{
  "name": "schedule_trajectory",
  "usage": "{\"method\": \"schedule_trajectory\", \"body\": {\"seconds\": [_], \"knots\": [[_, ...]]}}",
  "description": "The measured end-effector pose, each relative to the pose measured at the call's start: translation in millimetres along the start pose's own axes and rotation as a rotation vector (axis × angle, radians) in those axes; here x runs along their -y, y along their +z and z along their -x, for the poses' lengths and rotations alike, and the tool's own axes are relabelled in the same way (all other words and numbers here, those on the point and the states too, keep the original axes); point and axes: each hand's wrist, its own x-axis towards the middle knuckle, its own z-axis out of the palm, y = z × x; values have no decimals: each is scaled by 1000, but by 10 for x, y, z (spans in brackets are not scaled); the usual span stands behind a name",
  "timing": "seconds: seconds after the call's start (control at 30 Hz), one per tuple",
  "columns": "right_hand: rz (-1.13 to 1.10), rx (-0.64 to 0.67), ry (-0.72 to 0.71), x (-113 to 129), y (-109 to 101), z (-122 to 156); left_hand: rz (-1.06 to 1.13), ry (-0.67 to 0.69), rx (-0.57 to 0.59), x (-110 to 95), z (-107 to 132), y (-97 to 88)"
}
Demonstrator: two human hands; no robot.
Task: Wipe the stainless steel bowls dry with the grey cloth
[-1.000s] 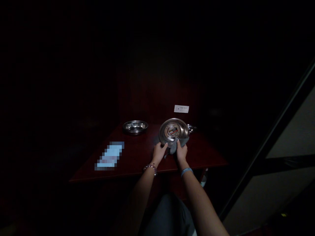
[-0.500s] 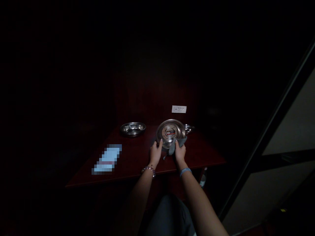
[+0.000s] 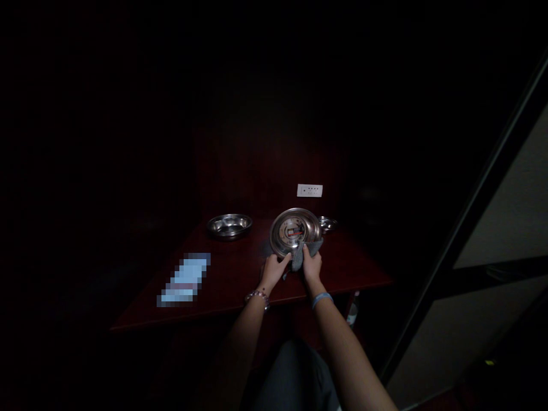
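Note:
A shiny steel bowl [image 3: 314, 225] with a round printed label in its base is held up, tilted with its inside facing me. My left hand [image 3: 273, 272] grips the near lower rim, its thumb pointing right along the edge. At the lower right rim my right hand [image 3: 312, 265] presses a grey cloth [image 3: 297, 258] against the bowl, thumb in front. The fingers behind the bowl are hidden. Behind its right side, a smaller steel dish [image 3: 329, 224] sits partly covered. Another steel bowl [image 3: 230, 227] rests on the table to the left.
The dark red table [image 3: 231, 268] has its front edge near my wrists. A pixelated light-blue patch [image 3: 186, 279] covers something at the left. A white power socket [image 3: 309, 190] is on the back wall. Below the table at right stands a bottle [image 3: 353, 311].
My left thumb has shifted from upright on the rim to lying rightward along it, closer to the cloth. The bowl stays tilted in both hands. The view has moved slightly.

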Motion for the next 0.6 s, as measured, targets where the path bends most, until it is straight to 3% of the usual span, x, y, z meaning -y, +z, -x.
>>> {"method": "schedule_trajectory", "body": {"seconds": [0.6], "knots": [[-48, -10, 19, 39, 11, 32, 373, 72, -151, 32, -60, 35]]}}
